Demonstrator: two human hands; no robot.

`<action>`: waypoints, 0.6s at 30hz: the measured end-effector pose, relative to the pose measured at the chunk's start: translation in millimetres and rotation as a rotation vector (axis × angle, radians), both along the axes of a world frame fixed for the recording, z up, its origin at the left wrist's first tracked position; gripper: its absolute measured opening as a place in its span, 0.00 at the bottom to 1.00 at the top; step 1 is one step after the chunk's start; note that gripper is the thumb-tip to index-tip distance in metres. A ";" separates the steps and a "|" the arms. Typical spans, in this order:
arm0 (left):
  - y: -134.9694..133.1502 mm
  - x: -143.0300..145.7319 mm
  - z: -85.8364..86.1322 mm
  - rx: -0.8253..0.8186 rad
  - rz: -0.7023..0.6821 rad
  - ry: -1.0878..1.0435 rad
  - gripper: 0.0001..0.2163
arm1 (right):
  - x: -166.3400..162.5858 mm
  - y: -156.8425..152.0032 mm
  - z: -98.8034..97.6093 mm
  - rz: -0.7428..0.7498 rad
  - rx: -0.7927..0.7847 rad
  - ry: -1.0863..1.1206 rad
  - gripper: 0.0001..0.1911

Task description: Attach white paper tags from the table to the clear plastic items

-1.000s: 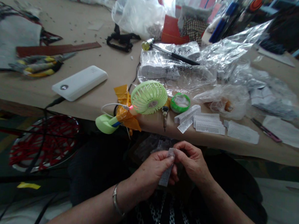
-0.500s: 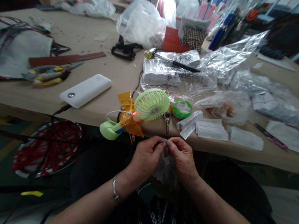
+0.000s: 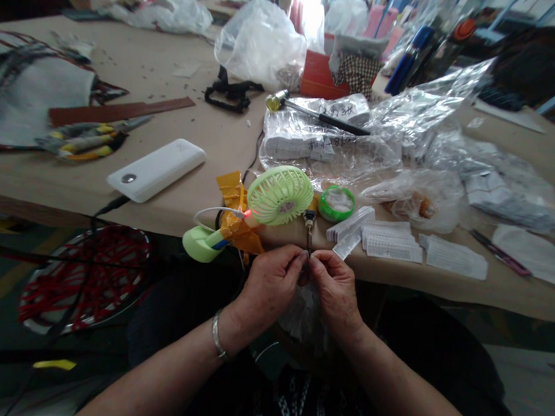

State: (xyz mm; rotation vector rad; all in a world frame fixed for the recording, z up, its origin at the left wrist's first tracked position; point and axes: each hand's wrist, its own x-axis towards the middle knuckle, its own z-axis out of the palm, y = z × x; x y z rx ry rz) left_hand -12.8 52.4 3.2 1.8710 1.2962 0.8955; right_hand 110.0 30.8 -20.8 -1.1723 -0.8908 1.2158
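My left hand (image 3: 273, 281) and my right hand (image 3: 337, 289) meet at the front edge of the table. Each is closed in a pinch, thumbs pressed towards one another. What they hold is small, dark and mostly hidden by the fingers. Below the fingertips hangs whitish, see-through material (image 3: 303, 312), blurred. Just beyond the fingertips, a thin metal rod (image 3: 309, 233) with a dark collar points towards me over the table edge; its tip is at or behind my fingers, and I cannot tell whether they touch.
Left of the rod a green fan (image 3: 280, 196) is fixed with orange tape (image 3: 241, 231), wired to a white power bank (image 3: 157, 169). To the right are a green round tub (image 3: 336, 203), paper slips (image 3: 391, 240) and tweezers (image 3: 501, 252). Behind lie a hammer (image 3: 317, 114) and pliers (image 3: 92, 142).
Both sets of fingertips have risen slightly, closer to the rod's tip. The pale edge seen between the thumbs earlier no longer shows. The whole view has shifted a little.
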 end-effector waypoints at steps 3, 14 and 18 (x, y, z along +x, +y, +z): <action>2.7 0.0 0.0 0.028 -0.009 0.012 0.11 | 0.6 2.2 -2.1 -0.007 0.005 0.001 0.06; 1.7 -2.2 -1.7 0.056 -0.016 0.010 0.11 | 0.3 0.2 -0.7 -0.011 0.028 -0.043 0.06; -3.1 -2.9 -2.2 0.063 -0.024 0.004 0.11 | 1.7 -3.8 0.1 0.004 0.039 -0.076 0.06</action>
